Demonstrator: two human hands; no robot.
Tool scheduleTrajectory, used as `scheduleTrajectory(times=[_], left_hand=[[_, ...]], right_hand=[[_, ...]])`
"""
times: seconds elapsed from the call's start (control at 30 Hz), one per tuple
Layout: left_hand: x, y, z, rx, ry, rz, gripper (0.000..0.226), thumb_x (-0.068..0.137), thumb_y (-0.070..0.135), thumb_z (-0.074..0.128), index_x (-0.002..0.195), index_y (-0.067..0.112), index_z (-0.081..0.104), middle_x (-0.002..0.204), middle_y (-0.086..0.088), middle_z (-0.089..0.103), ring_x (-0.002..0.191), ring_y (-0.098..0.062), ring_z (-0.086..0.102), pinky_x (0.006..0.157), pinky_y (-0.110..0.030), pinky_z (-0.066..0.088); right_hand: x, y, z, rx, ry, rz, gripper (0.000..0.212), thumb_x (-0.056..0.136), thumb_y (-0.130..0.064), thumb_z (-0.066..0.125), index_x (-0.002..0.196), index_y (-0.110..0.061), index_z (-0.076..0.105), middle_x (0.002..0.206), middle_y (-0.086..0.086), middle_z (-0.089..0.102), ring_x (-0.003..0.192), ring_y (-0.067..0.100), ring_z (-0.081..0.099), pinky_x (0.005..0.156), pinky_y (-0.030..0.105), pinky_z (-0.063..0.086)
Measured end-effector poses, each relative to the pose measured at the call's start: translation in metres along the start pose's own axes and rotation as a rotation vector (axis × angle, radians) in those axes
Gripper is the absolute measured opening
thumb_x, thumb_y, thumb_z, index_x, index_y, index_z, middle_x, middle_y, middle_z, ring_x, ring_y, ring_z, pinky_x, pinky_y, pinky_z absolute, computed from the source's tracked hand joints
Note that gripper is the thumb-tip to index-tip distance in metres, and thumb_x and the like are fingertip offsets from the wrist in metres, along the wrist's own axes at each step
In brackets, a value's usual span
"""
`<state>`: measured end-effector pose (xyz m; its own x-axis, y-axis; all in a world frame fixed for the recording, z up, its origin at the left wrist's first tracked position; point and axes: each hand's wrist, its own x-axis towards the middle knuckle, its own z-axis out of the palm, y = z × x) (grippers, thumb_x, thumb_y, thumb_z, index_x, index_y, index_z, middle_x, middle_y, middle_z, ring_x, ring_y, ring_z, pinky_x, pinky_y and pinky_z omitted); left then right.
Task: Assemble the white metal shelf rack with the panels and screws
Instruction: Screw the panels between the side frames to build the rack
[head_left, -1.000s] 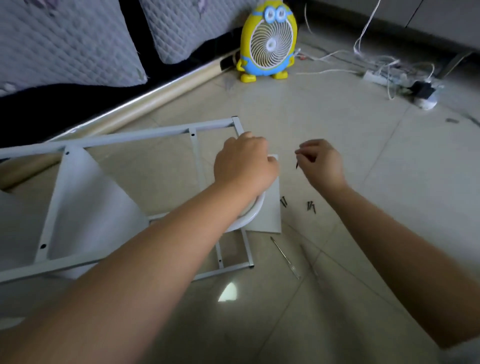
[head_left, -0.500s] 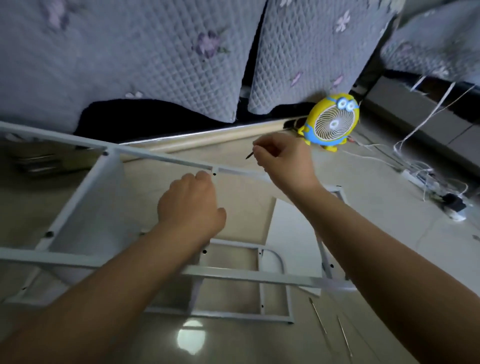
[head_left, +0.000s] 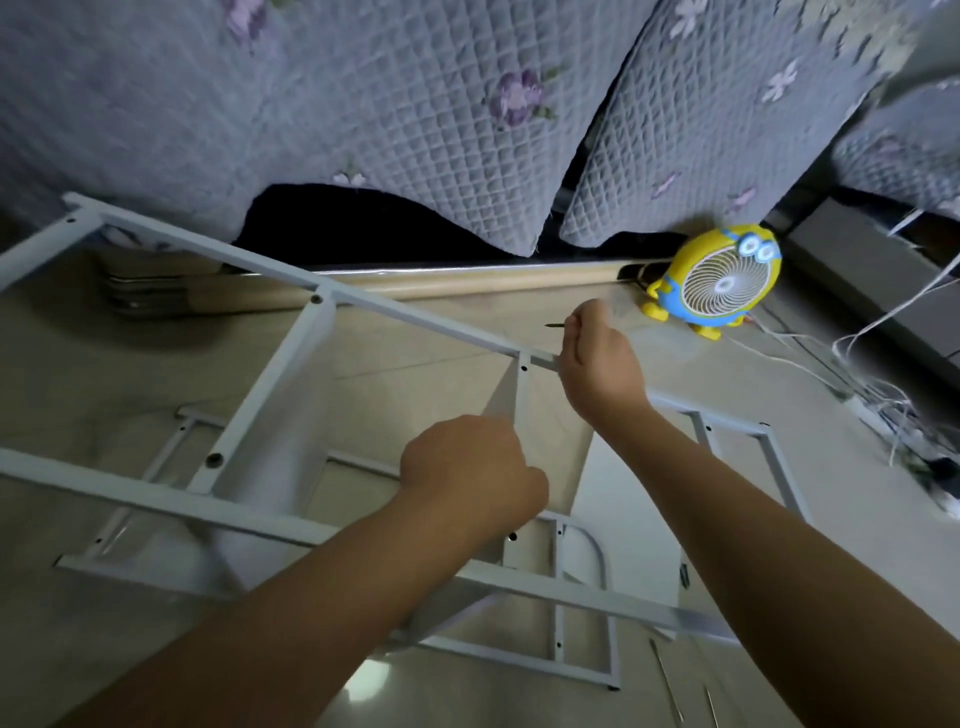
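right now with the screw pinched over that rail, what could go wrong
1. The screw is only pinched in the fingertips of the right hand, so it could drop and roll across the floor.
2. The left hand alone seems to steady the panel; a slip may shift it off the rail hole.

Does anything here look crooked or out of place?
The half-built white rack frame sits tilted off the floor, its panel gripped by the left hand while the right hand pinches a screw. White cables lie tangled at right.
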<state>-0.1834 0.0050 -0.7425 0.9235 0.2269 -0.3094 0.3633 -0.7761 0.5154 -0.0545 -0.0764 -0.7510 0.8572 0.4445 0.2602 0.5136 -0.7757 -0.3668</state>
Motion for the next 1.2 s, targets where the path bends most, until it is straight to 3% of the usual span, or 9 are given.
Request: scheduleTrajectory(times=[0.13,0.33,0.4,0.47,0.57,0.8,0.93,1.03,1.2], left_hand=[[0.0,0.002,-0.002,0.005,-0.012,-0.016,0.032,0.088,0.03,0.047,0.061,0.016,0.039,0.065,0.003,0.041,0.057,-0.012,0.038,0.048,-0.021,0.026],[-0.004,0.005,0.0,0.046,0.003,-0.004,0.036,0.091,0.031,0.042,0.06,0.015,0.038,0.064,0.002,0.04,0.055,-0.01,0.035,0.047,-0.023,0.024],[-0.006,0.004,0.0,0.04,0.013,-0.009,0.037,0.092,0.031,0.041,0.058,0.014,0.038,0.062,0.002,0.04,0.054,-0.011,0.035,0.047,-0.022,0.024],[-0.007,0.003,0.002,0.042,0.03,-0.007,0.038,0.092,0.031,0.041,0.057,0.014,0.038,0.061,0.002,0.039,0.053,-0.011,0.035,0.047,-0.022,0.023],[-0.011,0.004,0.005,0.062,0.046,0.002,0.039,0.093,0.029,0.038,0.057,0.014,0.037,0.061,0.002,0.038,0.053,-0.01,0.033,0.047,-0.023,0.021],[-0.013,0.006,0.006,0.125,0.053,0.025,0.041,0.096,0.026,0.034,0.057,0.015,0.038,0.06,0.002,0.038,0.053,-0.01,0.034,0.047,-0.023,0.023],[-0.01,0.007,0.003,0.131,0.044,0.002,0.039,0.095,0.027,0.034,0.058,0.015,0.039,0.063,0.002,0.039,0.054,-0.011,0.034,0.047,-0.023,0.023],[-0.008,0.01,0.0,0.119,0.048,-0.03,0.038,0.093,0.029,0.037,0.058,0.014,0.041,0.063,0.001,0.04,0.055,-0.012,0.036,0.048,-0.024,0.023],[-0.008,0.014,-0.001,0.181,0.062,-0.032,0.037,0.092,0.027,0.037,0.058,0.013,0.039,0.063,0.001,0.04,0.054,-0.012,0.036,0.047,-0.024,0.022]], right_hand=[[0.003,0.001,0.001,-0.091,0.003,-0.054,0.023,0.099,-0.017,0.029,0.104,0.002,0.042,0.08,0.022,0.057,0.075,0.039,0.054,0.057,0.036,0.03],[0.019,-0.023,-0.001,0.135,-0.162,-0.084,0.015,0.099,-0.016,0.031,0.089,-0.006,0.037,0.085,0.019,0.065,0.078,0.033,0.06,0.072,0.044,0.048],[0.019,-0.027,0.003,0.077,-0.135,-0.085,0.015,0.098,-0.017,0.032,0.088,-0.007,0.036,0.082,0.021,0.062,0.075,0.036,0.059,0.066,0.045,0.047],[0.016,-0.027,0.006,0.029,-0.09,-0.094,0.015,0.098,-0.019,0.034,0.092,-0.007,0.041,0.077,0.014,0.055,0.072,0.032,0.054,0.058,0.036,0.038],[0.01,-0.027,0.008,-0.019,-0.044,-0.11,0.022,0.099,-0.02,0.035,0.101,-0.003,0.047,0.071,0.006,0.048,0.067,0.025,0.045,0.057,0.03,0.027],[0.01,-0.028,0.009,-0.012,0.006,-0.1,0.025,0.098,-0.02,0.037,0.102,0.002,0.049,0.087,0.019,0.062,0.08,0.034,0.055,0.062,0.034,0.034],[0.003,-0.019,0.0,0.168,-0.005,-0.081,0.019,0.094,-0.014,0.046,0.093,0.001,0.056,0.076,0.008,0.064,0.072,0.02,0.053,0.055,0.024,0.033],[-0.006,-0.003,-0.013,0.347,0.052,-0.014,0.012,0.09,-0.009,0.052,0.091,-0.002,0.062,0.08,0.005,0.065,0.076,0.015,0.06,0.066,0.016,0.042],[-0.026,0.01,-0.026,0.299,0.037,-0.146,0.015,0.086,-0.002,0.057,0.096,-0.002,0.067,0.081,-0.002,0.061,0.075,0.012,0.057,0.067,0.001,0.039]])
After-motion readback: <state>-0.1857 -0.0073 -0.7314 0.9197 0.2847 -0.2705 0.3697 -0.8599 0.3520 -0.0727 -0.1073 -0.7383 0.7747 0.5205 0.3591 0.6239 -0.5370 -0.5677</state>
